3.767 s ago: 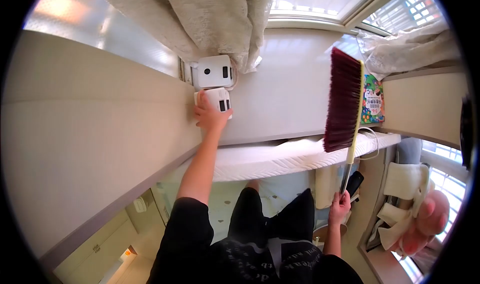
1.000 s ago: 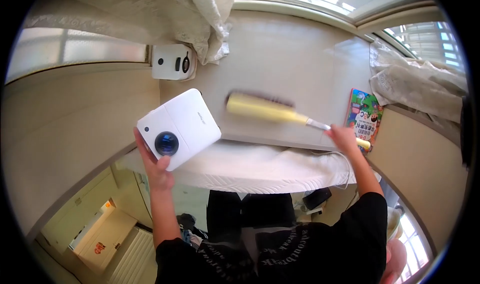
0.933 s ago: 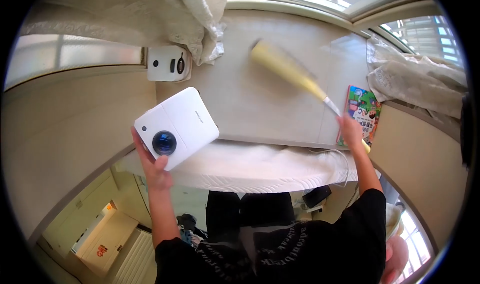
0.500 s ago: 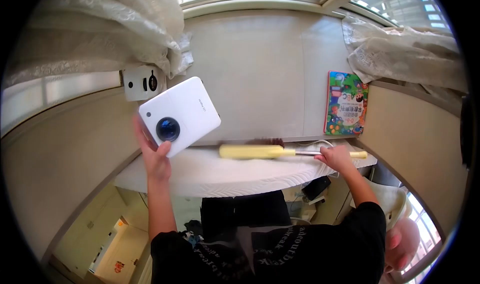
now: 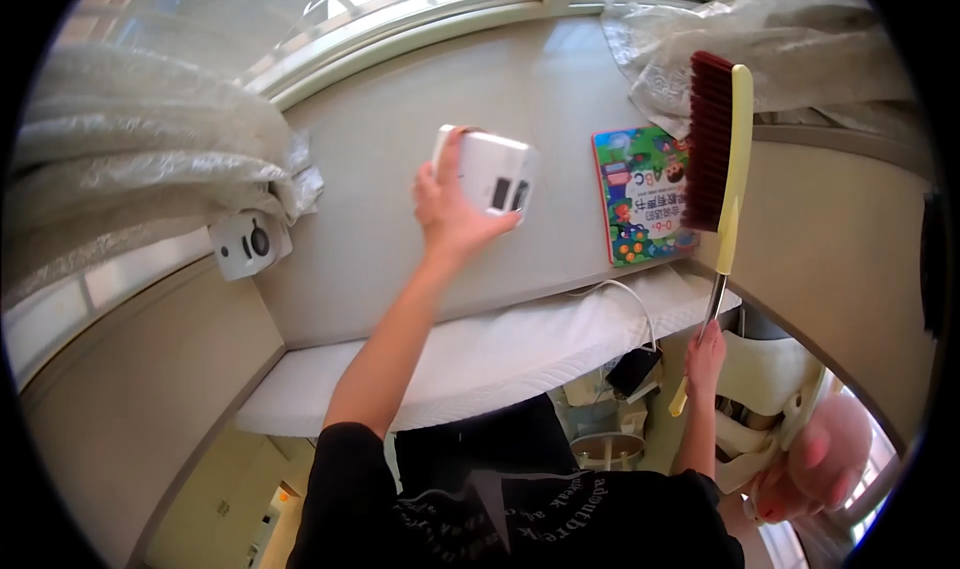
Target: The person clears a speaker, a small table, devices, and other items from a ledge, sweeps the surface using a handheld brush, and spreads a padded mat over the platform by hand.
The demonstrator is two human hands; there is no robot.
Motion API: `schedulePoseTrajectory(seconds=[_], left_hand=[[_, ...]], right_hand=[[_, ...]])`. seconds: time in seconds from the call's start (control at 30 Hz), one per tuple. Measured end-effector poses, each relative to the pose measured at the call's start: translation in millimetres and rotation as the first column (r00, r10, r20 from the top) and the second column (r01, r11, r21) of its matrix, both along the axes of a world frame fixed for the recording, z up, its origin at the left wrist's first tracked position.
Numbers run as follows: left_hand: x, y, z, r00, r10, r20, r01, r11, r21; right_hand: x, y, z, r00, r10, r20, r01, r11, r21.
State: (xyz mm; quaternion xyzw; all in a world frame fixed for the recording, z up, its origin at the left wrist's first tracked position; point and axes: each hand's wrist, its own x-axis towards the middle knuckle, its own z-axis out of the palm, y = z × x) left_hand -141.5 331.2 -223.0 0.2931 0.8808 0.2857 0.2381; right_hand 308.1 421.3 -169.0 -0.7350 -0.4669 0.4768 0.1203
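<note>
My left hand (image 5: 450,209) is closed around a white projector (image 5: 490,159), fingers over its far-left edge and thumb along the near side. Two dark panels show on its near right corner, while the lens is out of sight. The projector is over the pale window sill (image 5: 370,219); whether it touches the surface I cannot tell. At the right, my right hand (image 5: 706,357) grips the metal-and-yellow handle of a bed brush (image 5: 738,159). The brush points up and away, its dark red bristles facing left, partly in front of a colourful children's book (image 5: 635,194).
A white device with black openings (image 5: 240,247) stands by the left curtain (image 5: 150,159). Along the near side of the sill runs a white padded edge (image 5: 480,359), with a white cable (image 5: 635,294) on it. A pink plush toy (image 5: 825,454) is at lower right.
My left hand has carried the projector rightward and farther over the sill, turning its lens out of view. My right hand has swung the brush from lying across the padded edge to pointing up.
</note>
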Motion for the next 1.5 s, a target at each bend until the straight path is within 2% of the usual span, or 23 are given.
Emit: schedulePoseTrajectory(seconds=[0.17, 0.3, 0.47, 0.5, 0.6, 0.63, 0.73, 0.77, 0.83, 0.9, 0.97, 1.07, 1.17, 1.27, 1.37, 1.5], left_hand=[[46, 105, -32, 0.985, -0.138, -0.101, 0.121, 0.98, -0.16], [69, 144, -36, 0.962, -0.173, -0.21, 0.136, 0.974, -0.179], [71, 143, -37, 0.968, -0.174, -0.181, 0.133, 0.967, -0.216], [72, 136, -39, 0.966, -0.181, -0.185, 0.141, 0.967, -0.212], [64, 109, -49, 0.959, -0.228, -0.169, 0.229, 0.973, -0.013], [55, 99, -43, 0.963, -0.26, -0.068, 0.264, 0.962, 0.063], [17, 51, -47, 0.983, -0.036, -0.182, 0.084, 0.961, 0.262], [-6, 20, -47, 0.975, 0.023, -0.223, 0.033, 0.969, 0.245], [-60, -57, -49, 0.889, 0.166, -0.427, -0.102, 0.98, 0.168], [-115, -141, -46, 0.765, 0.28, -0.58, -0.301, 0.952, 0.063], [-162, -217, -47, 0.703, 0.359, -0.613, -0.528, 0.842, -0.113], [-211, -289, -55, 0.626, 0.337, -0.703, -0.672, 0.692, -0.266], [-244, -321, -51, 0.77, 0.388, -0.507, -0.588, 0.739, -0.327], [-259, -314, -49, 0.775, 0.376, -0.507, -0.586, 0.727, -0.357], [-274, -302, -41, 0.792, 0.498, -0.354, -0.611, 0.653, -0.448], [-267, -309, -46, 0.799, 0.479, -0.363, -0.6, 0.672, -0.433]], right_hand=[[22, -17, -4, 0.988, 0.156, 0.003, -0.154, 0.977, 0.148], [20, -32, -5, 0.989, 0.106, -0.104, -0.1, 0.993, 0.058], [7, -46, -10, 0.968, 0.046, -0.246, -0.047, 0.999, 0.001], [1, -47, -9, 0.963, 0.041, -0.266, -0.043, 0.999, 0.0], [-17, -50, -3, 0.953, 0.066, -0.296, -0.068, 0.998, 0.005], [-23, -49, -1, 0.953, 0.091, -0.289, -0.092, 0.996, 0.012], [-41, -53, 5, 0.938, 0.179, -0.296, -0.183, 0.983, 0.015], [-51, -56, 9, 0.935, 0.21, -0.287, -0.213, 0.977, 0.019], [-70, -64, 13, 0.931, 0.271, -0.245, -0.271, 0.962, 0.035], [-69, -69, -3, 0.879, 0.412, -0.239, -0.407, 0.911, 0.071], [-82, -76, -9, 0.831, 0.504, -0.235, -0.489, 0.864, 0.12], [-109, -88, -7, 0.765, 0.643, -0.043, -0.63, 0.76, 0.16], [-134, -104, 6, 0.715, 0.699, 0.014, -0.691, 0.703, 0.172], [-135, -115, 8, 0.742, 0.67, 0.006, -0.663, 0.732, 0.156], [-125, -117, 9, 0.776, 0.63, 0.033, -0.623, 0.759, 0.189], [-112, -115, 18, 0.859, 0.512, -0.018, -0.492, 0.835, 0.246]])
